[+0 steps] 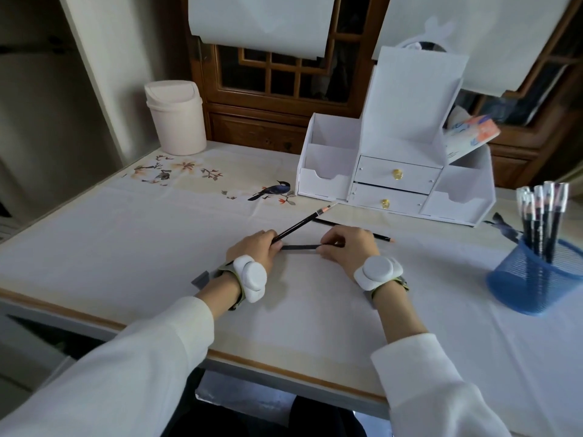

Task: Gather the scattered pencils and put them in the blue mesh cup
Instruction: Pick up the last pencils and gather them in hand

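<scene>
My left hand [257, 249] grips a black pencil [303, 222] that angles up and to the right, its pale end toward the white organizer. A second black pencil [299, 246] lies level between both hands; my right hand [350, 247] pinches its right end. A third pencil [383, 237] lies on the table behind my right hand, partly hidden by it. The blue mesh cup [533, 285] stands at the right edge, several black pencils [541, 216] upright in it.
A white desk organizer [394, 171] with two drawers stands behind the hands. A small cream bin [175, 118] sits at the back left corner. The table's front edge [284, 370] runs just below my forearms. A colourful packet [470, 137] leans in the organizer.
</scene>
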